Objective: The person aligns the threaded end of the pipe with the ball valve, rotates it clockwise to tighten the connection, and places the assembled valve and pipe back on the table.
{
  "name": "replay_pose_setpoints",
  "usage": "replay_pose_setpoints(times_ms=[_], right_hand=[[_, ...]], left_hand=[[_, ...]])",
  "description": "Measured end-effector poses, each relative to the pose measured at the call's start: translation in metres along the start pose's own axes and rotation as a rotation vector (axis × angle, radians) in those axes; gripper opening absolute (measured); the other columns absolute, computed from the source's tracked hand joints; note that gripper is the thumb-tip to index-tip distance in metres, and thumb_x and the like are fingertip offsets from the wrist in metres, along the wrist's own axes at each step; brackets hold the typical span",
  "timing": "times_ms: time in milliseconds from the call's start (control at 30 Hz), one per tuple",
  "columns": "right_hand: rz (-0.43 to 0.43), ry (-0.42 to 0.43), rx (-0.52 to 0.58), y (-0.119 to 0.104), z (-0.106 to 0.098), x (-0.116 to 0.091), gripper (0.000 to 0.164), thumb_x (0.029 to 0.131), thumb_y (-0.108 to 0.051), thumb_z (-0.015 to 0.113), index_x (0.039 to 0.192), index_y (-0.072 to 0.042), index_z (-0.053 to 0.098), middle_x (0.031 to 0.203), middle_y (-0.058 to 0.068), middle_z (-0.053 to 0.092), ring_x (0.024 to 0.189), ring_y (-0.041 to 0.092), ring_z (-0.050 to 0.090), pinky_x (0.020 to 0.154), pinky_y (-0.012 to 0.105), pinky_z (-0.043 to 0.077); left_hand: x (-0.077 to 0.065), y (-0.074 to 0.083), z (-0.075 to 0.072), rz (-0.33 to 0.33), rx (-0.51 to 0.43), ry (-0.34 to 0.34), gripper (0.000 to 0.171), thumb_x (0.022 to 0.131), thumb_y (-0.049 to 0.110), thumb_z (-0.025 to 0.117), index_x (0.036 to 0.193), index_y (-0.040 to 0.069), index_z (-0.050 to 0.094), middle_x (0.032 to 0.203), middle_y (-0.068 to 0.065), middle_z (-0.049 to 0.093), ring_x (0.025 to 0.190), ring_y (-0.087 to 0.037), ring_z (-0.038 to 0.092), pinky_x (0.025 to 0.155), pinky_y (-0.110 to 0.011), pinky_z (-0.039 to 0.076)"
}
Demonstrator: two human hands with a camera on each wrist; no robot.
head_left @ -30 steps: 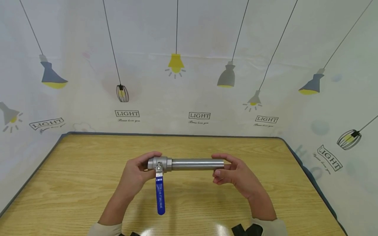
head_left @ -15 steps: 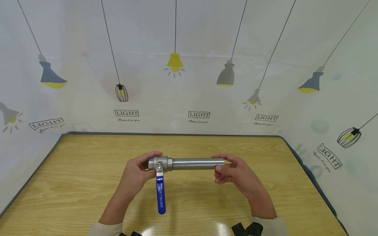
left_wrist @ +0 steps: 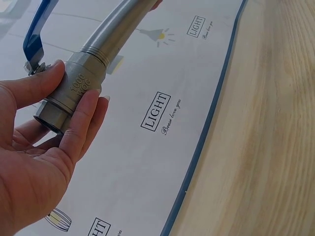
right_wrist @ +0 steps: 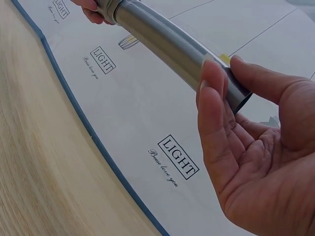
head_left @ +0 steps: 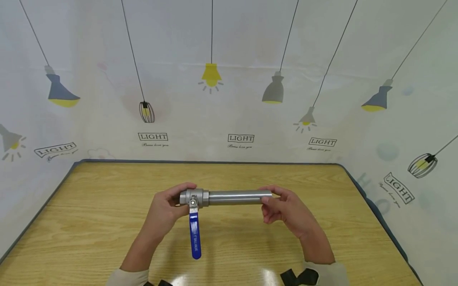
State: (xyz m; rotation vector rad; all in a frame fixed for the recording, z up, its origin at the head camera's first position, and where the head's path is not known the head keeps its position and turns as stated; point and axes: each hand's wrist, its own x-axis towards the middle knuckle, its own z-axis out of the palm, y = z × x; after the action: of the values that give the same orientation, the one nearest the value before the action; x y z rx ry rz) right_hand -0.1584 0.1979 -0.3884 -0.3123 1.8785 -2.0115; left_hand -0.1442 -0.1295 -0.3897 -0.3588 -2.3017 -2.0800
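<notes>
One steel ball valve (head_left: 195, 194), body marked "1000 WOG", with a blue lever handle (head_left: 195, 236) and a straight steel pipe (head_left: 232, 197) joined to it; threads show at the joint in the left wrist view. Held raised above the table, near the middle of its width. Long axis lies crosswise, about parallel to the table's far edge: valve at the left end, the pipe's free, hollow end pointing right. The lever stands square to the axis, its tip towards the person.

Left hand (head_left: 162, 206): grips the valve body between thumb and fingers. Right hand (head_left: 290, 208): pinches the pipe at its free end, thumb against fingers.

Two pale sleeves (head_left: 129, 277), black pieces beside them.

Table (head_left: 107, 206): light wood-grain top, dark blue edging (head_left: 209, 161) along the far, left and right edges; two patches of glare towards the person.

Room: white backdrop (head_left: 182, 95) behind the far edge and at both sides, printed with hanging lamps (head_left: 211, 72) in blue, grey, yellow and black wire, and boxed "LIGHT" labels (head_left: 241, 138) over script.
</notes>
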Motion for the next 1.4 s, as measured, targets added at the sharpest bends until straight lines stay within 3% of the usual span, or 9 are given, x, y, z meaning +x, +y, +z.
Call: replay_pose_setpoints(times_ms=[367, 867, 1167, 1300, 1400], right_hand=[[-0.015, 0.003, 0.015, 0.0017, 0.0023, 0.0022, 0.02, 0.099, -0.022, 0.056, 0.111, -0.007, 0.059, 0.068, 0.0, 0.065, 0.057, 0.012, 0.065, 0.057, 0.026, 0.056], [-0.006, -0.001, 0.057, 0.0003, 0.005, 0.0016, 0.017, 0.099, -0.025, 0.056, 0.101, -0.009, 0.061, 0.074, 0.0, 0.066, 0.065, 0.01, 0.067, 0.063, 0.027, 0.057], [0.015, 0.02, 0.049, -0.0014, 0.005, 0.0017, 0.02, 0.098, -0.027, 0.059, 0.103, -0.007, 0.061, 0.079, 0.003, 0.067, 0.07, 0.014, 0.068, 0.069, 0.03, 0.058], [0.004, 0.014, 0.036, -0.0005, 0.0036, 0.0014, 0.025, 0.096, -0.021, 0.062, 0.113, -0.004, 0.059, 0.082, 0.004, 0.066, 0.072, 0.015, 0.068, 0.07, 0.031, 0.058], [-0.014, 0.012, 0.012, 0.0007, 0.0027, 0.0011, 0.039, 0.092, -0.012, 0.066, 0.126, 0.001, 0.054, 0.086, 0.007, 0.066, 0.073, 0.016, 0.068, 0.071, 0.032, 0.058]], left_hand=[[-0.001, 0.0005, -0.0011, -0.007, -0.005, 0.006, 0.046, 0.079, -0.009, 0.071, 0.123, 0.0, 0.063, 0.115, -0.022, 0.06, 0.093, -0.018, 0.061, 0.075, -0.026, 0.056], [-0.0007, 0.0009, -0.0009, -0.005, 0.008, 0.003, 0.046, 0.078, -0.008, 0.072, 0.122, 0.0, 0.063, 0.114, -0.021, 0.061, 0.094, -0.02, 0.061, 0.075, -0.026, 0.056], [-0.0004, 0.0007, -0.0014, -0.017, 0.023, 0.001, 0.046, 0.078, -0.007, 0.073, 0.122, 0.002, 0.064, 0.114, -0.019, 0.061, 0.095, -0.022, 0.06, 0.076, -0.027, 0.056], [0.0001, 0.0008, -0.0021, -0.018, 0.028, 0.002, 0.045, 0.079, -0.006, 0.073, 0.122, 0.003, 0.064, 0.115, -0.02, 0.06, 0.097, -0.024, 0.06, 0.076, -0.027, 0.055], [0.0005, 0.0004, -0.0025, -0.017, 0.028, 0.003, 0.045, 0.079, -0.007, 0.072, 0.122, 0.003, 0.064, 0.116, -0.02, 0.06, 0.097, -0.024, 0.059, 0.076, -0.027, 0.056]])
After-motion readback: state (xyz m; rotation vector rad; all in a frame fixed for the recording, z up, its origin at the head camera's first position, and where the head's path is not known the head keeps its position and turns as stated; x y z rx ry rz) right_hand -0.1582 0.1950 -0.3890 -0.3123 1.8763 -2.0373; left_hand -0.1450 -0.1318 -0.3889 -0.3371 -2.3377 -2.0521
